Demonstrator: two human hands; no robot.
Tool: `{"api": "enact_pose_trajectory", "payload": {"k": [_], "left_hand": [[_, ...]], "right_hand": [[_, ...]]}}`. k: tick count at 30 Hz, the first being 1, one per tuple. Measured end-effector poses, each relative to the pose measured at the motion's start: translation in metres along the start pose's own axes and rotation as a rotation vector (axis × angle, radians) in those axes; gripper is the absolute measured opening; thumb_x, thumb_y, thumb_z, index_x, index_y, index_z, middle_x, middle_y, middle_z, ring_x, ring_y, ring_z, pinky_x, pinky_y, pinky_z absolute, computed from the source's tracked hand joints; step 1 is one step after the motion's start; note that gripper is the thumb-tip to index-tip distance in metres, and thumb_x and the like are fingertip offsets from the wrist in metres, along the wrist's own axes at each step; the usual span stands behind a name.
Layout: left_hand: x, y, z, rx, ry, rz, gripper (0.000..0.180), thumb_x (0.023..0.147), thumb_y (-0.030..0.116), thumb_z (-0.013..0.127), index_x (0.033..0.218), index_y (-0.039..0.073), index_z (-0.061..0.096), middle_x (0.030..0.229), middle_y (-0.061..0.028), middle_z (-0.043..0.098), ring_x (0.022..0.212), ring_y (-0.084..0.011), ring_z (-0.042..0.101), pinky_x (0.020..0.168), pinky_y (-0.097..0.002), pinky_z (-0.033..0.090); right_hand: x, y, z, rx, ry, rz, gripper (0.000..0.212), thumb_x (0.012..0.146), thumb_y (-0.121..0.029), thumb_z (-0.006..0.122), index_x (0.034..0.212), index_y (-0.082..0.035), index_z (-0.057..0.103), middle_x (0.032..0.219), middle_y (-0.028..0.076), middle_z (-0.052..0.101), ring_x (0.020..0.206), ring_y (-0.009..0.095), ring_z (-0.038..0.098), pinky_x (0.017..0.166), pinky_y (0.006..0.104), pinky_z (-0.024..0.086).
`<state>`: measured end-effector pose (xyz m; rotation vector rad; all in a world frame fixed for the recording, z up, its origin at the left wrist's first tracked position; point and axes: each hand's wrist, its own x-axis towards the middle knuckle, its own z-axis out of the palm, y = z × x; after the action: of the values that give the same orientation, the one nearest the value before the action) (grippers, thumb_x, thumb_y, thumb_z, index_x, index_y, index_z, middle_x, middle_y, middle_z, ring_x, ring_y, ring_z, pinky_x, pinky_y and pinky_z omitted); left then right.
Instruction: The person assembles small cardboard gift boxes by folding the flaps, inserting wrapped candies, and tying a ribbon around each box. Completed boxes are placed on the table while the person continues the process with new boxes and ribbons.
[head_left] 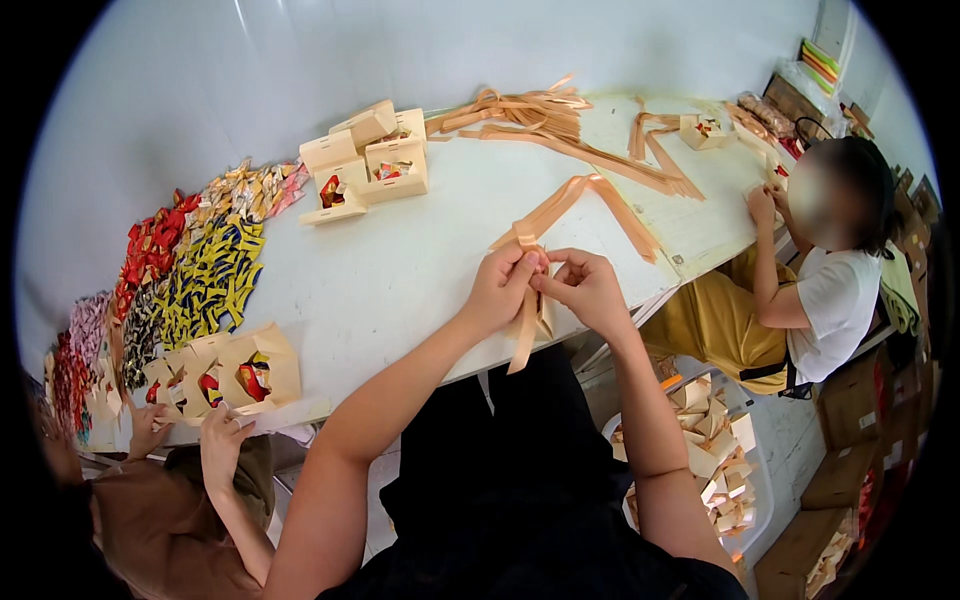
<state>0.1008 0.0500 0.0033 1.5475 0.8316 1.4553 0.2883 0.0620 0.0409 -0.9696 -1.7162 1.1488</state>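
Note:
Both hands meet at the table's near edge over a tan ribbon [522, 340]. My left hand [500, 285] is closed, pinching the ribbon between thumb and fingers. From the other side my right hand [590, 288] also closes on it, fingertips touching those of the left. One ribbon end hangs below the hands and another sticks up above them. Partly hidden under the fingers is a small cream-coloured box [545, 318], with the ribbon against it. Just beyond my hands lies a bent bundle of tan ribbons [565, 203].
Open cream boxes [400, 185] with wrapped sweets stand at the back. Heaps of wrapped sweets [210, 275] cover the left side. Co-workers sit at left and right, one hand [222, 445] at a row of boxes [268, 370]. A tub of boxes [715, 450] stands below right.

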Motion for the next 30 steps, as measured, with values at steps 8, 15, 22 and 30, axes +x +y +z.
{"api": "enact_pose_trajectory", "payload": {"k": [8,15,22,30], "left_hand": [[-0.011,0.018,0.022,0.405,0.237,0.386,0.023,0.113,0.013,0.061,0.114,-0.004,0.077,0.124,-0.0069,0.066,0.110,-0.0155,0.066,0.093,-0.0311,0.055],[-0.005,-0.007,0.014,-0.290,0.246,-0.051,0.022,0.115,0.013,0.058,0.116,-0.004,0.072,0.135,-0.0080,0.061,0.117,-0.0174,0.065,0.105,-0.0330,0.054],[-0.001,0.000,0.012,-0.722,0.212,-0.201,0.026,0.119,0.018,0.048,0.115,-0.001,0.066,0.127,-0.0115,0.068,0.117,-0.0180,0.068,0.106,-0.0338,0.055],[0.018,-0.009,0.008,-0.315,0.400,-0.331,0.030,0.119,0.018,0.047,0.109,-0.002,0.066,0.106,-0.0124,0.075,0.097,-0.0186,0.075,0.091,-0.0338,0.062]], "right_hand": [[0.003,0.004,0.027,-0.278,0.339,-0.070,0.013,0.094,-0.013,0.079,0.093,0.000,0.076,0.059,0.006,0.061,0.054,0.009,0.056,0.053,0.0316,0.045],[0.017,0.025,0.043,0.331,0.233,0.030,0.016,0.103,-0.010,0.069,0.104,0.003,0.078,0.081,0.001,0.074,0.070,0.009,0.061,0.063,0.0305,0.049],[0.008,0.016,0.022,0.713,0.097,0.104,0.027,0.113,-0.031,0.064,0.112,-0.006,0.075,0.101,0.000,0.072,0.092,0.009,0.060,0.089,0.0252,0.046],[-0.012,0.049,0.008,1.185,0.361,-0.146,0.025,0.119,-0.031,0.049,0.103,-0.013,0.056,0.088,-0.001,0.053,0.090,0.018,0.056,0.095,0.0360,0.048]]}}
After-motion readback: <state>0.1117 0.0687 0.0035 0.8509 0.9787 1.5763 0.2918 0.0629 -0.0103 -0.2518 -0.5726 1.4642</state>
